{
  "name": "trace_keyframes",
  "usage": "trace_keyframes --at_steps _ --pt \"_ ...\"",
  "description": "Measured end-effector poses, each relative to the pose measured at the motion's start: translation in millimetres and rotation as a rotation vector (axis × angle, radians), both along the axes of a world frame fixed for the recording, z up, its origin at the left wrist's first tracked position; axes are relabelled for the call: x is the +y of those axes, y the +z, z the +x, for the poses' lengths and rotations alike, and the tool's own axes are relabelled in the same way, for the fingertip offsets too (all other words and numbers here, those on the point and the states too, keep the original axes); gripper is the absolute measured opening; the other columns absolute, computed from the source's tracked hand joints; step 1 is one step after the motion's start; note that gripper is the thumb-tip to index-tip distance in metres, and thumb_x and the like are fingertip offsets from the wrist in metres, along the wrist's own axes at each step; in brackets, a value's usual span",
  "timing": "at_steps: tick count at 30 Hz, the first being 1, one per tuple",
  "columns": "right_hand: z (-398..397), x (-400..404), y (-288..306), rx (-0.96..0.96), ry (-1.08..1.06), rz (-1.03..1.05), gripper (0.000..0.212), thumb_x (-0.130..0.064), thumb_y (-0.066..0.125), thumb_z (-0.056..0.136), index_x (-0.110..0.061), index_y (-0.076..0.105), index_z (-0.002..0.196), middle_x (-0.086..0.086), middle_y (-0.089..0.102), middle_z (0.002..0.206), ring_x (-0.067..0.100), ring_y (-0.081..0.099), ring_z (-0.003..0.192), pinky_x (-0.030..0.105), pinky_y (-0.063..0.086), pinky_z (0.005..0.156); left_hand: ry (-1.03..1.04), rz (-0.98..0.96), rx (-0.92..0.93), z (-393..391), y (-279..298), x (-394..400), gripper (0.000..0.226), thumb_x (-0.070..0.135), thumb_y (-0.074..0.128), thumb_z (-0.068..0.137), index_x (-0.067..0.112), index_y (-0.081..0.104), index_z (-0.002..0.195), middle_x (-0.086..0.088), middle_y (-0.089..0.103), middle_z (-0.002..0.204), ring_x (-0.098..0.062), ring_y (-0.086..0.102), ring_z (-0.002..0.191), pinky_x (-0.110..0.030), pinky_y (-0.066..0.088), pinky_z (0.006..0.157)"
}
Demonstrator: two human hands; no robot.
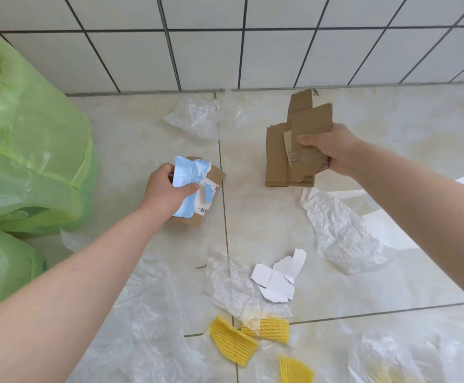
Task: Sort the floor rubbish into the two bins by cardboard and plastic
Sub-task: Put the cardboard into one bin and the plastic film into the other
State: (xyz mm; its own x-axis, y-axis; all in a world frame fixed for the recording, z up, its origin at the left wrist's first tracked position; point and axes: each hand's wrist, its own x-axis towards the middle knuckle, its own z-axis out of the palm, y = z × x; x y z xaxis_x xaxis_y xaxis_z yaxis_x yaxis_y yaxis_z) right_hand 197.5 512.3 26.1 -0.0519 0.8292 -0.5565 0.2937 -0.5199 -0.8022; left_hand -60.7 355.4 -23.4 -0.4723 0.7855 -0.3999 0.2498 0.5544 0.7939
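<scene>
Already both hands were full of cardboard. The left hand [167, 189] had its fingers [188, 188] wrapped shut around a torn blue-and-white printed carton piece backed with brown card [197, 186], held just above the pale tiled floor [253, 217]. The right hand [327, 149] was clamped on a bundle of brown corrugated cardboard strips [297, 145], thumb across the front, the strips standing roughly upright with their long axis running away from the person toward the white tiled wall [253, 51].

The two bins lined with translucent green bags [32, 134] stood at the far left, one behind the other. The left hand was clearly the nearer to them; the right hand's bundle lay well apart, across the floor seam, so it would probably have to travel leftward past the other hand. Which bin takes cardboard could not be told from this view.

Left on the floor were a torn white card box flap [275, 277], several crumpled clear plastic sheets [341, 230] and yellow foam net sleeves [232, 341], all nearer the person than either hand.
</scene>
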Motion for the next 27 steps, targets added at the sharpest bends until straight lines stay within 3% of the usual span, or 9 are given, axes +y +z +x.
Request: trace_keyframes --at_steps 8,15,17,23,27 --pt "14 5 -28 -0.188 0.042 -0.143 0.054 -0.009 0.078 0.074 -0.008 0.056 0.123 0.013 0.066 0.115 0.03 0.067 0.099 0.05 0.054 0.087 0.0 -0.031 -0.023 5 -8 6 0.043 0.014 0.073 0.08 0.013 0.048 0.115 -0.003 0.059 0.112 -0.024 0.059 0.099 -0.035 0.047 0.079" --pt "8 -7 -33 -0.168 0.077 -0.052 0.042 -0.012 0.078 0.075 -0.015 0.059 0.113 0.004 0.068 0.104 0.025 0.066 0.093 0.045 0.055 0.086 0.033 -0.052 -0.087 7 1 0 0.059 0.013 0.071 0.082 0.018 0.039 0.13 0.002 0.055 0.115 -0.021 0.058 0.096 -0.03 0.047 0.066" --pt "5 -15 -27 -0.111 0.109 -0.021 0.041 -0.012 0.078 0.075 -0.018 0.057 0.11 -0.001 0.067 0.099 0.023 0.066 0.093 0.045 0.056 0.085 0.041 -0.057 -0.096 6 6 -5 0.055 0.012 0.071 0.082 0.016 0.044 0.129 0.003 0.055 0.112 -0.02 0.057 0.095 -0.03 0.045 0.07" --pt "16 -48 -7 0.019 0.19 -0.031 0.067 -0.013 0.081 0.071 -0.012 0.046 0.129 0.005 0.065 0.115 0.022 0.068 0.098 0.039 0.059 0.073 0.097 -0.058 -0.185 1 23 -34 0.03 0.013 0.07 0.082 0.018 0.06 0.111 0.002 0.064 0.096 -0.021 0.062 0.085 -0.026 0.049 0.061" --pt "35 -79 9 0.034 0.226 -0.061 0.044 -0.012 0.076 0.076 -0.013 0.057 0.117 0.004 0.069 0.106 0.019 0.069 0.091 0.032 0.06 0.067 0.072 -0.094 -0.247 12 31 -56 0.021 0.013 0.07 0.082 0.018 0.063 0.102 0.001 0.067 0.09 -0.024 0.065 0.084 -0.033 0.053 0.071"
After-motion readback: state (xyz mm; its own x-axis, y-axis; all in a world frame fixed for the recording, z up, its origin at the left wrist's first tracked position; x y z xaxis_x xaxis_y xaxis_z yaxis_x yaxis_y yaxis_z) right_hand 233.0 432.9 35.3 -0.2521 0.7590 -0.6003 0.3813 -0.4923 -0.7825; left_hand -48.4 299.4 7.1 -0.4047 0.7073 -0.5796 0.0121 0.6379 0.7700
